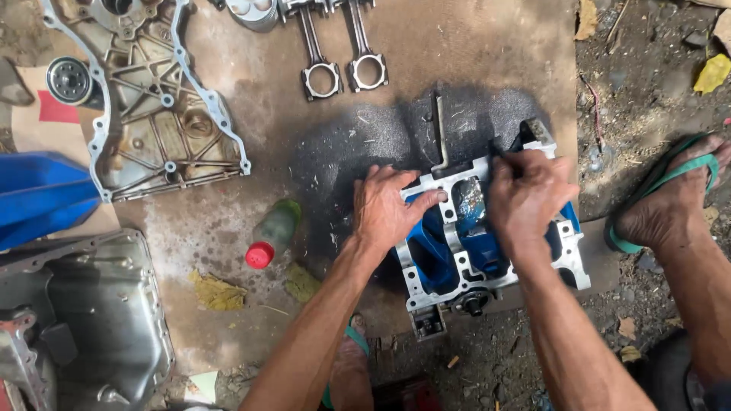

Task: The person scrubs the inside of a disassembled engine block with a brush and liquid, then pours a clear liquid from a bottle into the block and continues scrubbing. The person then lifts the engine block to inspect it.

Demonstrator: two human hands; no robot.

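Observation:
A grey metal engine housing with blue-painted inner parts (567, 262) lies on a brown cardboard sheet (457, 46) on the ground. My left hand (387, 207) rests flat on its left rim, fingers spread across the top edge. My right hand (527, 199) is closed around a small dark tool, and the tip of the small dark tool (496, 152) pokes out near the housing's upper rim. A black stained patch surrounds the housing.
A large aluminium engine cover (152, 106) lies at upper left beside an oil filter (70, 80). Two connecting rods (343, 61) lie at the top. A red-capped bottle (272, 232), an oil pan (84, 320), a blue object (38, 194) and my sandalled foot (670, 202) are nearby.

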